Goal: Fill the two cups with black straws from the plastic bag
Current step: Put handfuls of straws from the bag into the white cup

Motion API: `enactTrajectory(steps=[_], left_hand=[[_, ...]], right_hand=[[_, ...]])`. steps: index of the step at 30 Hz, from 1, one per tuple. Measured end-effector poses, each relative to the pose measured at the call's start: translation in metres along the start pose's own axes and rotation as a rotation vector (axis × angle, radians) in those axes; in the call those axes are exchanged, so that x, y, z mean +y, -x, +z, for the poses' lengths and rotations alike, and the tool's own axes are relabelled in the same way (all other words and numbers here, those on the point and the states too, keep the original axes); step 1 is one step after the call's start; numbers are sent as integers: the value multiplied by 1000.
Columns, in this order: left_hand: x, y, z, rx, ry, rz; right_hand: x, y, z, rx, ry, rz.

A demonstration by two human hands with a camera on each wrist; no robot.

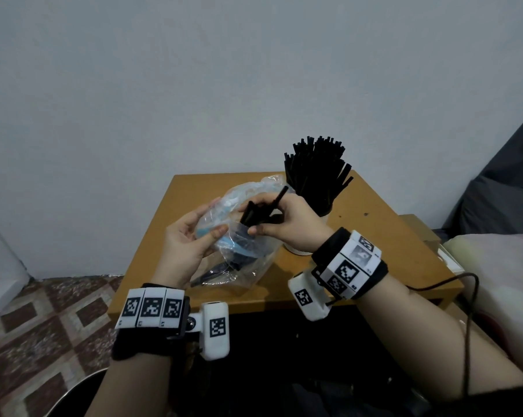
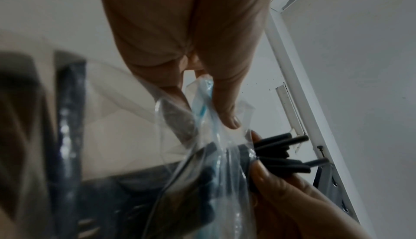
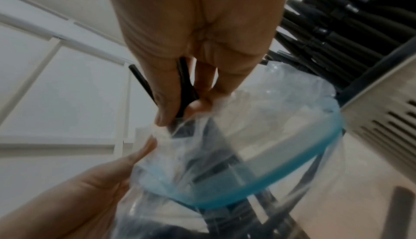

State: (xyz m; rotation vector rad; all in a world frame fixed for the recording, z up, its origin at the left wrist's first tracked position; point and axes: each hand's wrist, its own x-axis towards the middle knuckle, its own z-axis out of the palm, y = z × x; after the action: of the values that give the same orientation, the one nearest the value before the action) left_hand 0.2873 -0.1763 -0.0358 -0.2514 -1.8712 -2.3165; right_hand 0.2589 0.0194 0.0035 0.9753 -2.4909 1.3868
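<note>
1. The left wrist is wearing a black band carrying a row of white tiles printed with black square codes.
2. A white camera pod is showing one code.
3. The right wrist is wearing the same, trailing a dark cable.
</note>
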Motion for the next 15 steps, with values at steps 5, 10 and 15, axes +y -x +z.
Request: enactTrajectory(steps=[5, 10, 15], left_hand=[[-1, -2, 1, 22, 23, -5], [-6, -1, 1, 40, 31, -21], [-14, -2, 0, 29, 63, -23]], right_hand=[[-2, -3, 6, 60, -6, 84], [1, -8, 11, -41, -198, 181], [5, -10, 23, -123, -85, 124]])
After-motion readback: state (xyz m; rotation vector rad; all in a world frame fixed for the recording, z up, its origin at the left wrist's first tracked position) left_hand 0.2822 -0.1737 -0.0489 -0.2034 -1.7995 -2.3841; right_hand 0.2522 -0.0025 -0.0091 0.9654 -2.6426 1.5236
